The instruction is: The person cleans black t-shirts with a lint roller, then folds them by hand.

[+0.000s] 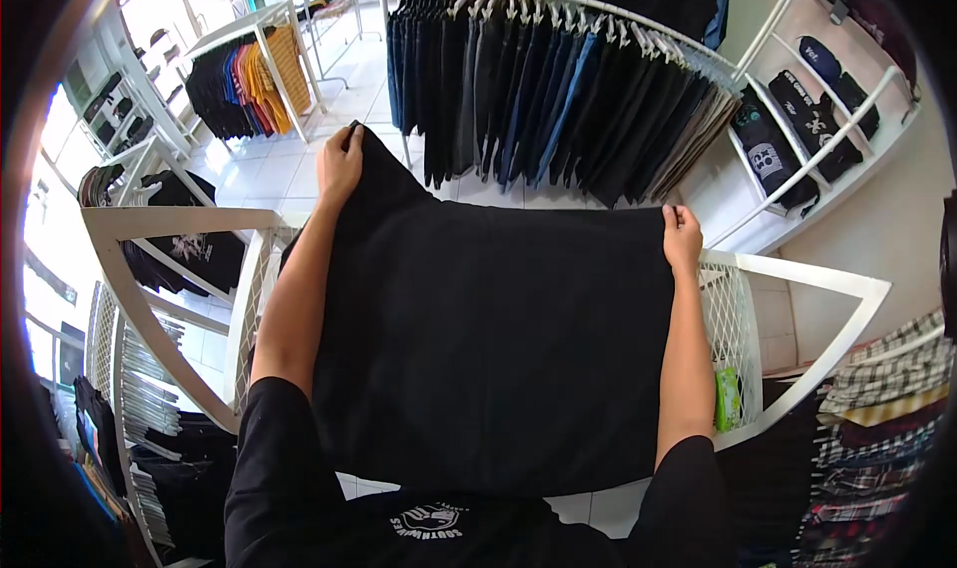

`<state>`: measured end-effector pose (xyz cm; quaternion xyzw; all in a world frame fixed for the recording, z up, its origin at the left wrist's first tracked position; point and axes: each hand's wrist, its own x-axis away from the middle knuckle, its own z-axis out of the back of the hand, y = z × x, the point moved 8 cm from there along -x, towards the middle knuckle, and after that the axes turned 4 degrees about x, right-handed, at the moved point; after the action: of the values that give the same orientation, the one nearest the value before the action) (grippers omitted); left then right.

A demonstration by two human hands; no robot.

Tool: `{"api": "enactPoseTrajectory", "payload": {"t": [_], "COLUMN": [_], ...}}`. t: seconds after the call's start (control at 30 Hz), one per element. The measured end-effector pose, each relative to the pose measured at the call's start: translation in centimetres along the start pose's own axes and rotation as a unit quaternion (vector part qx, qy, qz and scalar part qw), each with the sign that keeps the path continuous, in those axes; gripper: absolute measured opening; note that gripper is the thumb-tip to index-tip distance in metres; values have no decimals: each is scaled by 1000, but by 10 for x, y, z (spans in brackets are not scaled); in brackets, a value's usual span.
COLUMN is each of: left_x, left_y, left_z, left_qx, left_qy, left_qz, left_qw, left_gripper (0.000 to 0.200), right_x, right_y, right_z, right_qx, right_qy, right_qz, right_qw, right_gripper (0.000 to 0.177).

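A large black garment [488,339] is stretched out wide in front of me, and its exact cut cannot be made out. My left hand [341,167] pinches its upper left corner, raised higher than the other side. At the upper right corner, my right hand [682,239] grips the edge between thumb and fingers. The cloth hangs down towards my body and hides most of the white-framed stand beneath it.
White metal frame ends [832,277] jut out on both sides, with a green packet [728,399] at the right one. Ahead hangs a rack of trousers [538,100]. Folded checked shirts [877,428] lie right; hangers [150,369] and more clothes racks stand left.
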<state>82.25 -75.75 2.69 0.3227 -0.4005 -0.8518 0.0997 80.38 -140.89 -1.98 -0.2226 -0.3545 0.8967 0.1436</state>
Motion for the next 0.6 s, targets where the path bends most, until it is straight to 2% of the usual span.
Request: {"api": "enactPoseTrajectory", "payload": {"t": [0.03,0.1,0.17,0.27,0.33,0.4,0.43,0.47,0.53,0.6], "left_x": [6,8,4,4,15,23,24,28,56,96], "left_y": [-1,2,12,29,41,51,44,37,57,74], "left_z": [-3,-1,5,31,57,82,88,99,127,153], "left_qx": [0,3,51,113,111,157,215,205,245,262], "left_qy": [12,28,8,17,30,39,14,15,6,30], "left_qz": [-12,-28,-32,-49,-52,-98,-103,-110,-122,-130], "left_qw": [1000,999,998,992,992,982,971,972,962,956], "left_gripper": [41,41,41,40,39,37,34,30,29,27], "right_x": [3,-2,-4,-7,4,18,25,34,51,70], "right_y": [-3,-1,-4,-6,-19,-31,-35,-37,-36,-44], "right_z": [1,2,12,26,47,70,80,89,105,122], "right_qx": [15,-44,-68,-117,-79,-46,-8,32,41,106], "right_qy": [23,-4,-9,-33,-35,-21,-19,-16,-16,-6], "right_qz": [22,15,15,66,75,90,102,112,124,155], "right_qw": [999,999,998,990,993,995,995,993,991,982], "right_gripper": [36,32,29,22,20,19,18,17,14,14]}}
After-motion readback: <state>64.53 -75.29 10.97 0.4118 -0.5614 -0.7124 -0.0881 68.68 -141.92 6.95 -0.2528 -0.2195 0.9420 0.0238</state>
